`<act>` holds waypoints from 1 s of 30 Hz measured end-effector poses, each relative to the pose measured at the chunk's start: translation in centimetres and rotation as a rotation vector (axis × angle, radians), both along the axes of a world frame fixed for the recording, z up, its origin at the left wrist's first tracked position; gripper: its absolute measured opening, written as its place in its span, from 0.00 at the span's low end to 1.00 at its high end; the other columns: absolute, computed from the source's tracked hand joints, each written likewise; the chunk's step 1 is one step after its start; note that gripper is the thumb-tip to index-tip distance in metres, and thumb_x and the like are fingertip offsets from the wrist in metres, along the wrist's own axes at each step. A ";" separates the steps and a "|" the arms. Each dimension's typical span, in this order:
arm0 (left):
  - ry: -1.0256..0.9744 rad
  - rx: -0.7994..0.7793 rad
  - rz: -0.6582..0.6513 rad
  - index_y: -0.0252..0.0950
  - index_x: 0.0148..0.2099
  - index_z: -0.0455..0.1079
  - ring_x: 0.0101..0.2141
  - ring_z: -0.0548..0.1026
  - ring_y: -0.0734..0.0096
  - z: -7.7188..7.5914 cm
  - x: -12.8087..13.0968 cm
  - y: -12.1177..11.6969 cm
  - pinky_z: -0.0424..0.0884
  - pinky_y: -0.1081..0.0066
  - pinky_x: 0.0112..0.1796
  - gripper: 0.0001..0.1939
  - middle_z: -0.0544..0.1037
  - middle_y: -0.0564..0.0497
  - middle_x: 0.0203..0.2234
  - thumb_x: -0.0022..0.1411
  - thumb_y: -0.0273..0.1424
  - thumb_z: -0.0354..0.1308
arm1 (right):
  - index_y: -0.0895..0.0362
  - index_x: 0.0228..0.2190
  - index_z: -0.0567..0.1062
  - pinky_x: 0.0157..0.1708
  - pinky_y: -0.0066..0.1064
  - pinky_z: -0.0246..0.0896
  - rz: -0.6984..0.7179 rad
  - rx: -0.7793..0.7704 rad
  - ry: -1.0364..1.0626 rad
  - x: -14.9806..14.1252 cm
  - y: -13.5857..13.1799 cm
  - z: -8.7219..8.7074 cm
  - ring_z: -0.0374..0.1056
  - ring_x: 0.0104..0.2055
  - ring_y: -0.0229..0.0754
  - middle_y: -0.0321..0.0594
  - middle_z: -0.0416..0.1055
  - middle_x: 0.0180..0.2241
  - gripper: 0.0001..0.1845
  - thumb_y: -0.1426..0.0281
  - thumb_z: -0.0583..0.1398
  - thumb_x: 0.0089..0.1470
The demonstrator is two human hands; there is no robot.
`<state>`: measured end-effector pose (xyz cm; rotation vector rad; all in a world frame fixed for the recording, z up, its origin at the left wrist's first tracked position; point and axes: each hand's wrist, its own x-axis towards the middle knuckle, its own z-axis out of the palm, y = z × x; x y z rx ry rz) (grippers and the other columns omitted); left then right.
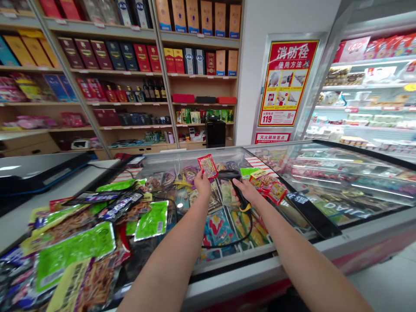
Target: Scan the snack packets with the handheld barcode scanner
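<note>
My left hand (202, 181) pinches a small red snack packet (208, 166) and holds it upright above the glass lid of a chest freezer (292, 255). My right hand (244, 189) is wrapped round the handle of a black barcode scanner (231, 177) with a yellow band; the scanner's head sits just right of the packet. Its black cable (247, 232) loops down across the glass.
A heap of green, red and dark snack packets (81, 242) covers the freezer lid at the left, and a smaller pile (269, 184) lies to the right of the scanner. Shelves of boxed goods (130, 56) stand behind. An open refrigerated case (367, 95) is at the right.
</note>
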<state>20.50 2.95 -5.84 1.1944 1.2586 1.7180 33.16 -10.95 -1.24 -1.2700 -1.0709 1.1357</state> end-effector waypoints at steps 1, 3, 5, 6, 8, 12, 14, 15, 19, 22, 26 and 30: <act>0.022 -0.013 -0.005 0.33 0.43 0.75 0.40 0.76 0.66 0.2 -0.1 -0.2 0.69 0.66 0.47 0.14 0.79 0.45 0.37 0.57 0.26 0.52 | 0.56 0.26 0.62 0.10 0.23 0.58 -0.003 0.001 0.002 0.0 0.0 0.0 0.59 0.11 0.32 0.29 0.65 0.15 0.19 0.54 0.59 0.52; 0.096 -0.044 -0.021 0.32 0.46 0.74 0.42 0.75 0.66 0.6 -0.2 -0.6 0.69 0.67 0.48 0.15 0.79 0.45 0.40 0.59 0.26 0.50 | 0.56 0.25 0.62 0.10 0.23 0.57 -0.003 0.002 0.015 -0.1 0.0 -0.1 0.58 0.11 0.32 0.30 0.65 0.15 0.19 0.54 0.59 0.51; 0.177 -0.074 -0.037 0.32 0.48 0.73 0.45 0.75 0.66 1.0 -0.3 -1.0 0.68 0.67 0.49 0.17 0.79 0.45 0.42 0.61 0.27 0.48 | 0.56 0.25 0.63 0.09 0.24 0.57 -0.002 -0.002 0.035 -0.1 0.0 -0.2 0.58 0.11 0.32 0.30 0.65 0.14 0.19 0.54 0.60 0.50; 0.208 -0.088 -0.041 0.32 0.49 0.73 0.45 0.74 0.65 1.2 -0.4 -1.1 0.68 0.67 0.49 0.18 0.79 0.45 0.42 0.61 0.27 0.47 | 0.56 0.25 0.63 0.09 0.24 0.58 -0.002 -0.005 0.043 -0.1 0.0 -0.2 0.58 0.11 0.32 0.30 0.65 0.14 0.19 0.53 0.60 0.50; 0.249 -0.099 -0.038 0.32 0.51 0.72 0.47 0.74 0.65 1.4 -0.4 -1.4 0.68 0.67 0.49 0.18 0.78 0.45 0.43 0.62 0.27 0.47 | 0.56 0.25 0.63 0.09 0.24 0.58 0.000 -0.013 0.055 -0.1 0.0 -0.2 0.58 0.11 0.32 0.30 0.65 0.14 0.20 0.53 0.60 0.49; 0.267 -0.090 -0.012 0.32 0.49 0.73 0.46 0.74 0.65 1.6 -0.5 -1.5 0.68 0.69 0.47 0.18 0.79 0.44 0.42 0.61 0.27 0.47 | 0.56 0.24 0.63 0.09 0.24 0.58 0.013 -0.029 0.062 -0.1 0.1 -0.2 0.58 0.11 0.32 0.30 0.65 0.14 0.20 0.53 0.61 0.49; 0.246 -0.089 0.001 0.31 0.47 0.74 0.44 0.75 0.66 1.5 -0.5 -1.4 0.69 0.69 0.46 0.17 0.79 0.44 0.41 0.60 0.27 0.48 | 0.56 0.23 0.63 0.09 0.24 0.58 0.013 -0.040 0.058 -0.1 0.1 -0.2 0.58 0.11 0.32 0.30 0.64 0.14 0.21 0.53 0.61 0.49; 0.236 -0.092 0.002 0.31 0.46 0.74 0.42 0.75 0.66 1.5 -0.5 -1.3 0.69 0.69 0.45 0.17 0.79 0.45 0.39 0.59 0.27 0.48 | 0.56 0.23 0.63 0.09 0.24 0.58 0.013 -0.043 0.055 -0.1 0.1 -0.3 0.58 0.11 0.32 0.30 0.64 0.13 0.21 0.53 0.61 0.49; 0.227 -0.155 -0.047 0.30 0.38 0.76 0.33 0.76 0.67 1.9 -0.9 -0.7 0.70 0.70 0.36 0.14 0.79 0.47 0.30 0.57 0.29 0.49 | 0.57 0.23 0.64 0.10 0.24 0.58 0.015 -0.033 0.077 -0.4 0.1 -0.4 0.59 0.11 0.32 0.31 0.65 0.13 0.21 0.53 0.60 0.51; 0.247 -0.157 -0.128 0.30 0.35 0.76 0.28 0.74 0.69 3.1 -2.6 -0.2 0.69 0.72 0.31 0.13 0.78 0.48 0.26 0.55 0.29 0.51 | 0.57 0.25 0.66 0.10 0.24 0.58 0.029 -0.025 0.126 -1.0 0.0 -0.3 0.60 0.11 0.33 0.32 0.66 0.15 0.20 0.53 0.59 0.52; 0.354 -0.087 -0.131 0.31 0.35 0.76 0.28 0.74 0.69 5.8 -8.3 -0.3 0.68 0.73 0.30 0.12 0.79 0.48 0.26 0.54 0.31 0.53 | 0.56 0.28 0.66 0.11 0.25 0.60 0.104 0.019 0.184 -2.9 -0.1 0.2 0.61 0.13 0.33 0.31 0.68 0.17 0.19 0.52 0.60 0.51; 0.589 -0.067 0.065 0.32 0.38 0.76 0.29 0.75 0.67 8.9 -17.5 -2.1 0.68 0.72 0.32 0.14 0.79 0.47 0.28 0.53 0.32 0.53 | 0.56 0.25 0.65 0.11 0.25 0.59 0.179 0.006 0.181 -6.1 -0.2 1.2 0.60 0.12 0.33 0.31 0.66 0.15 0.20 0.52 0.60 0.51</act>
